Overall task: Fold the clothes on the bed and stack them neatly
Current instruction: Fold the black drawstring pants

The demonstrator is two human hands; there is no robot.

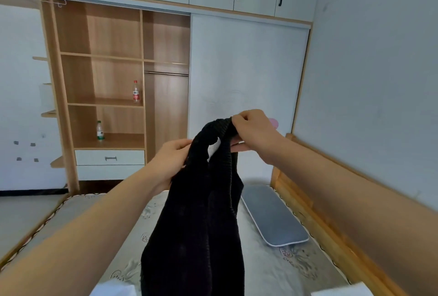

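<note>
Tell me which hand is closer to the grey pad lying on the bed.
Right. The right hand grips the top of the black knit garment almost directly above the grey pad; the left hand holds the garment's other side, farther left.

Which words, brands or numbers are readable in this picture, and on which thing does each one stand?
No text can be read.
Bottle with red cap: red label, print too small and blurred.
Bottle with green cap: green label, also unreadable.
White tag inside the black sweater: no print can be made out.
</note>
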